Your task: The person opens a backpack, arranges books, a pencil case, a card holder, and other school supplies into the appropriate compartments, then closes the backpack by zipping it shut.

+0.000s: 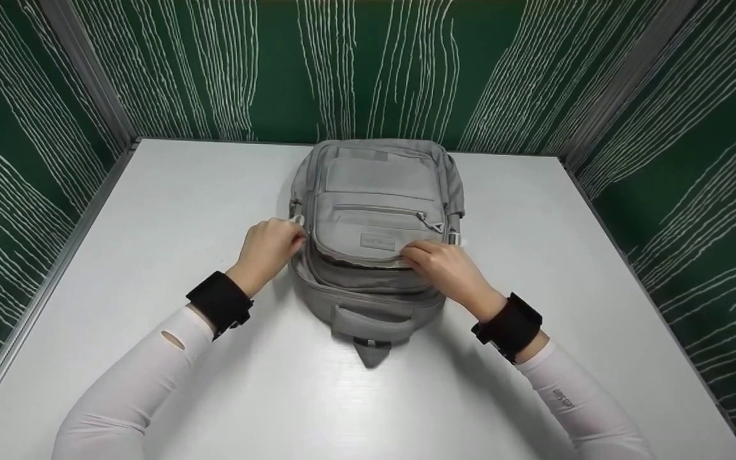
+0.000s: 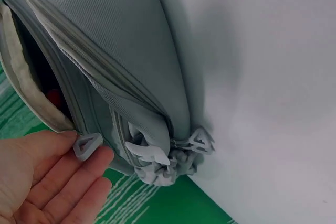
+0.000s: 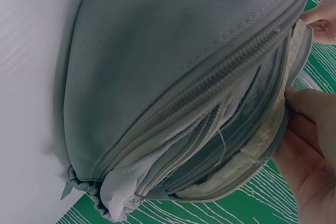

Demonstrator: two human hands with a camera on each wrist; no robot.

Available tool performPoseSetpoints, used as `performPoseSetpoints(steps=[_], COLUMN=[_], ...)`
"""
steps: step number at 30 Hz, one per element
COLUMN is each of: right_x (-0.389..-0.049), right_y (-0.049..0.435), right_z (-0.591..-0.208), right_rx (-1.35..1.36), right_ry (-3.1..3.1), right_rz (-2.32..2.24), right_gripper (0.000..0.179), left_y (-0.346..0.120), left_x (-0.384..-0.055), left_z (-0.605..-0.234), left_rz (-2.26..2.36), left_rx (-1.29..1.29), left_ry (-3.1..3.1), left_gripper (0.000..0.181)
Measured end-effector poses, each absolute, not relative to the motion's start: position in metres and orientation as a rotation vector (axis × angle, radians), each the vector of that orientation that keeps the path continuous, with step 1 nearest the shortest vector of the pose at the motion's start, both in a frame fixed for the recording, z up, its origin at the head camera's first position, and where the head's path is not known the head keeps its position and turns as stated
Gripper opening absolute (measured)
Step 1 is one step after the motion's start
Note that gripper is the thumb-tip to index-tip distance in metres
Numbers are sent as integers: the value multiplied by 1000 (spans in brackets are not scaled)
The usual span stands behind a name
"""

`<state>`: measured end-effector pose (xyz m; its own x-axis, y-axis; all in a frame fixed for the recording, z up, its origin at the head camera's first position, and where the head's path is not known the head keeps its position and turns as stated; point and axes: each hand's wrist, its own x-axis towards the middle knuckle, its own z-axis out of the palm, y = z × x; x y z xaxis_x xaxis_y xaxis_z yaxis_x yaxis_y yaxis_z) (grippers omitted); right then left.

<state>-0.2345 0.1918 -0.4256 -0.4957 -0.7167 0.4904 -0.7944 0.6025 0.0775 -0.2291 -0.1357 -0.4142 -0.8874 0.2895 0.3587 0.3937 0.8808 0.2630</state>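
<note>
A grey backpack (image 1: 381,176) lies on its back, its top handle (image 1: 373,324) towards me. Its front pocket is unzipped along the near edge, and the gap shows a dark inside. At the pocket's left side, my left hand (image 1: 269,246) pinches a triangular zipper pull (image 2: 87,146) between thumb and fingers. My right hand (image 1: 444,265) grips the pocket flap's edge (image 3: 275,111) right of centre, thumb on the pale lining side. A small red spot (image 2: 54,97) shows inside the pocket; its kind is unclear.
The backpack rests on a white table (image 1: 214,191). Green panels (image 1: 278,64) with white streaks rise behind and at both sides, joined by grey metal posts (image 1: 84,70). Another triangular zipper pull (image 2: 201,141) hangs at the bag's side.
</note>
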Motion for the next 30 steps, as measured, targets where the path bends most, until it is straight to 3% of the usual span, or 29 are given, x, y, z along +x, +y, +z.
performPoseSetpoints(steps=[30], right_x=[-232], right_y=[191], right_z=[-428], right_rx=[1183], right_ry=[-2325], right_rz=[196], right_gripper=[11], left_y=[-106], left_x=[-188], left_z=[-413], left_rz=[-515], left_rx=[-675], left_ry=[-2771], left_gripper=[16])
